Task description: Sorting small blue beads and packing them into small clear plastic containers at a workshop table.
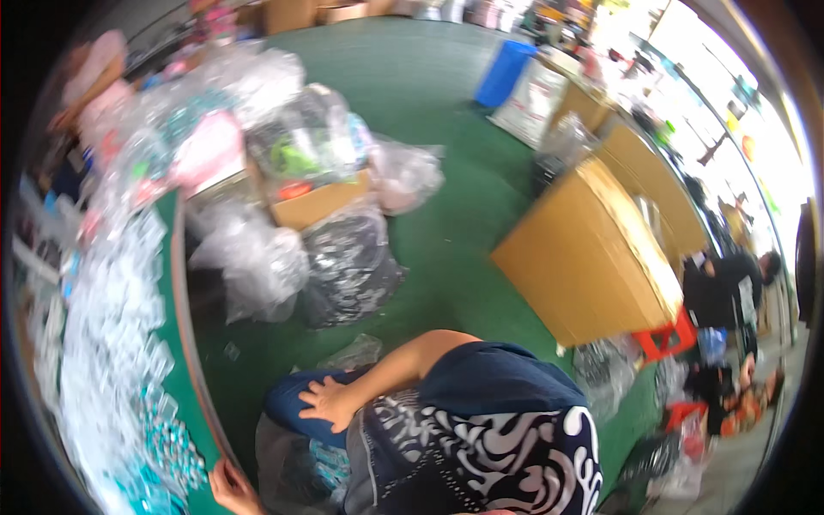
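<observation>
My right hand (330, 402) lies flat on my blue-jeaned thigh (287, 396) with its fingers spread and nothing in it. At the bottom edge my left hand (227, 489) touches the rim of the green-topped table (180, 283); its fingers are partly cut off, so I cannot tell its grip. Rows of small clear packets (116, 326) cover the table at left, with teal ones (167, 446) nearest my left hand. My dark patterned shirt (481, 438) fills the lower middle.
Clear plastic bags of goods (257, 266) and an open cardboard box (313, 202) are piled on the green floor ahead. A large cardboard carton (592, 249) stands at right, with a red stool (669, 336) and a seated person (721, 287) beyond. A blue bin (505, 73) stands far back.
</observation>
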A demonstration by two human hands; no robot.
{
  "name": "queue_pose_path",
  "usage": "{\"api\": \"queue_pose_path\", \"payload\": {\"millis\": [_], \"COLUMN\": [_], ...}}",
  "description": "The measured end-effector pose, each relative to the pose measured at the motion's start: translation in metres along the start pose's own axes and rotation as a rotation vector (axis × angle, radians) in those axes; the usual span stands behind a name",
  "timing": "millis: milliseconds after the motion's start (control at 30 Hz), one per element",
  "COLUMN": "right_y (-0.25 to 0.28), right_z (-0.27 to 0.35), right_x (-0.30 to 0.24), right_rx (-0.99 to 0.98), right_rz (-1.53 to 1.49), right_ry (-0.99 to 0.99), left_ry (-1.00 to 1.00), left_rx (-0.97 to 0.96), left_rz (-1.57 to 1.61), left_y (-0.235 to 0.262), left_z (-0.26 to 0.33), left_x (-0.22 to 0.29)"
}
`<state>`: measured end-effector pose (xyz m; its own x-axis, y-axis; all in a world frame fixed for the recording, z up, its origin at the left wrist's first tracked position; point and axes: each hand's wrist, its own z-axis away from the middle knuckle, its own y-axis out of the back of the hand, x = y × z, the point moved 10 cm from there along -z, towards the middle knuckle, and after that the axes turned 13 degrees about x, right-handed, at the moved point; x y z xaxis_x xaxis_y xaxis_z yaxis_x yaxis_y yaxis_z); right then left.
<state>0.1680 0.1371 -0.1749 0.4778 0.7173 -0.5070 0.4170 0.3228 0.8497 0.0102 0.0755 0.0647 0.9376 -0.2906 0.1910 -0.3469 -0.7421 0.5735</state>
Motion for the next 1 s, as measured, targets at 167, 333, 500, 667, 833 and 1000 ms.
{"api": "queue_pose_path", "payload": {"millis": [167, 333, 500, 667, 833, 1000], "right_y": [-0.038, -0.039, -0.058, -0.068, -0.069, -0.074], "right_z": [0.160, 0.164, 0.163, 0.155, 0.146, 0.142], "right_x": [0.019, 0.014, 0.014, 0.011, 0.012, 0.017], "right_rx": [-0.248, -0.322, -0.354, -0.390, -0.402, -0.431], "right_rz": [0.032, 0.082, 0.147, 0.184, 0.199, 0.159], "right_ry": [-0.132, -0.140, -0.139, -0.136, -0.167, -0.171], "left_ry": [0.298, 0.314, 0.356, 0.364, 0.393, 0.437], "left_rx": [-0.047, -0.044, -0.037, 0.000, 0.038, 0.064], "left_rz": [0.049, 0.006, -0.002, 0.001, 0.026, 0.015], "left_y": [-0.022, -0.018, -0.013, -0.009, -0.011, -0.009], "left_z": [0.121, 0.116, 0.118, 0.120, 0.123, 0.127], "left_x": [0.059, 0.065, 0.063, 0.062, 0.052, 0.050]}}
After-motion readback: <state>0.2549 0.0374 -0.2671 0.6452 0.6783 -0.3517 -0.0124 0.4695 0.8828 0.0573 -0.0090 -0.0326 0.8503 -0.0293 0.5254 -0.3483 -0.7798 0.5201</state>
